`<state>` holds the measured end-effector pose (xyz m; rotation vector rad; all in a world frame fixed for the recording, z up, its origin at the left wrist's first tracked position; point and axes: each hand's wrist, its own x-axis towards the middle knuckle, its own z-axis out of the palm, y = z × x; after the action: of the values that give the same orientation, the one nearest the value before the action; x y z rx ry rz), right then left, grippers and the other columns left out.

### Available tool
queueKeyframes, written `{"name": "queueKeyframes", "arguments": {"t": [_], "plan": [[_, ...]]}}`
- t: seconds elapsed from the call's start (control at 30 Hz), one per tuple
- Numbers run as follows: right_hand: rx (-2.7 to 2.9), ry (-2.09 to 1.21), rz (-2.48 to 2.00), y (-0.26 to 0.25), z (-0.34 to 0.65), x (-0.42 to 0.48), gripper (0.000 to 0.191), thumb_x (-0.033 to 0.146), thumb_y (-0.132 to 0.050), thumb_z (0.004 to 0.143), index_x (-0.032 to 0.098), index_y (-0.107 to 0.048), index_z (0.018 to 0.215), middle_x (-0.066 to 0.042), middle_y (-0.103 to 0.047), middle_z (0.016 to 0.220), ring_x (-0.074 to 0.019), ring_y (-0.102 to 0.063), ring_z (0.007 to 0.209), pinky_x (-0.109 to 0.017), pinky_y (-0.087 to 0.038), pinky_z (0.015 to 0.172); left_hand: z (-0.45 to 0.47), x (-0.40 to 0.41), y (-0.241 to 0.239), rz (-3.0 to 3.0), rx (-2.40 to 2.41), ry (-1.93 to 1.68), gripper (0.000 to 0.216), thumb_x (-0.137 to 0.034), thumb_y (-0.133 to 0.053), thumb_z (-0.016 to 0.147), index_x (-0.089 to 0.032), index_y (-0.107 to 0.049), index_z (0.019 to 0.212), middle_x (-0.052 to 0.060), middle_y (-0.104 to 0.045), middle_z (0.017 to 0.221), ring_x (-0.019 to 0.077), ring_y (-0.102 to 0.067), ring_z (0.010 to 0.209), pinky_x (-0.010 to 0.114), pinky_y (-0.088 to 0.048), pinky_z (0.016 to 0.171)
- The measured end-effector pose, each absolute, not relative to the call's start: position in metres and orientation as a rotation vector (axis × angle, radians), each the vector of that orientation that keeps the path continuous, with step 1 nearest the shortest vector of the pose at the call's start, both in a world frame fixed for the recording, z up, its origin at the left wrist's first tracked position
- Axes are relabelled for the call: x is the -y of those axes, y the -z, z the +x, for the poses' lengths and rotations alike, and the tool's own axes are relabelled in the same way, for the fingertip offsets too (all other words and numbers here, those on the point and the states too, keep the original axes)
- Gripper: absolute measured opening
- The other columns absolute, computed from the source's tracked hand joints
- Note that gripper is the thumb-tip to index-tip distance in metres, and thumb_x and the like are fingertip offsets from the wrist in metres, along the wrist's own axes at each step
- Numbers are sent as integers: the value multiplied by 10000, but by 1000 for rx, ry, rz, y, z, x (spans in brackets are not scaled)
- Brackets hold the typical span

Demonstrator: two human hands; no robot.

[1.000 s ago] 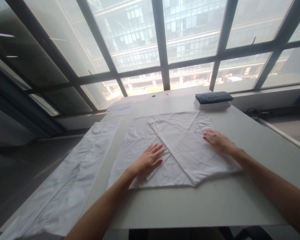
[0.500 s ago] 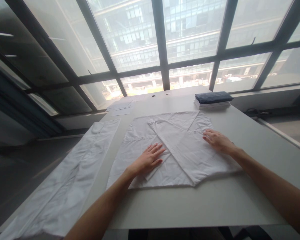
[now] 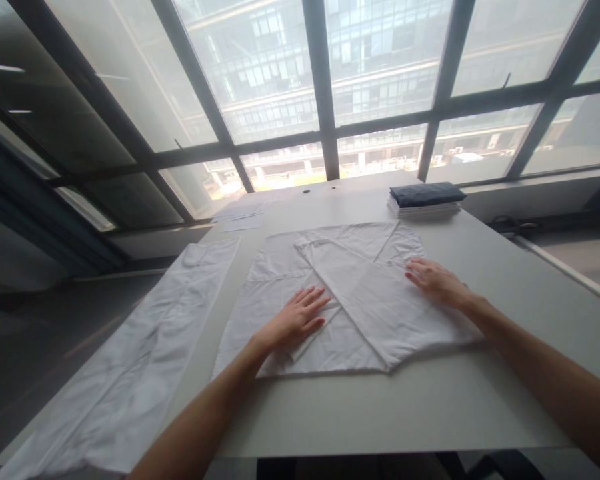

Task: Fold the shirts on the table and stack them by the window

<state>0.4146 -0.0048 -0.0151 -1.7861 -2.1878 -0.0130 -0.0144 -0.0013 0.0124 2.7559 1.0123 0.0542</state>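
A white cloth [image 3: 360,300] lies spread on the grey table [image 3: 430,407], with one flap folded diagonally across its middle. My left hand [image 3: 295,321] rests flat on the cloth's lower left part, fingers stretched out and touching the edge of the flap. My right hand [image 3: 436,281] lies flat on the right side of the folded flap, fingers extended. Neither hand holds anything.
A second white cloth [image 3: 140,373] hangs over the table's left edge. A stack of folded cloths [image 3: 425,200], dark blue on top and white below, sits at the far right. Sheets of paper [image 3: 240,217] lie at the far left. Large windows stand behind the table.
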Motion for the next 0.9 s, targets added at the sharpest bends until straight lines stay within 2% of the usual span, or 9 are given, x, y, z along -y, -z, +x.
{"name": "queueKeyframes", "arguments": {"t": [0.37,0.9], "plan": [[2182,50,-1742,15,414,5,410,399,-429,1032,202,-707,1259,-164,-649,1387,-329,-599,1306,-514,-489,1087,-15,1,-12,2763,-992,-105,544,-519,-382,1076,-305,-407,1575,58,-286,1681,277,-209,1565,515,-200,1275],[2190,30,-1747,12,413,5,415,400,-427,1025,180,-706,1239,-171,-649,1378,-333,-606,1291,-500,-491,1083,-14,1,-13,2742,-1008,-69,551,-534,-382,1073,-307,-407,1575,59,-286,1682,272,-194,1569,508,-175,1279]]}}
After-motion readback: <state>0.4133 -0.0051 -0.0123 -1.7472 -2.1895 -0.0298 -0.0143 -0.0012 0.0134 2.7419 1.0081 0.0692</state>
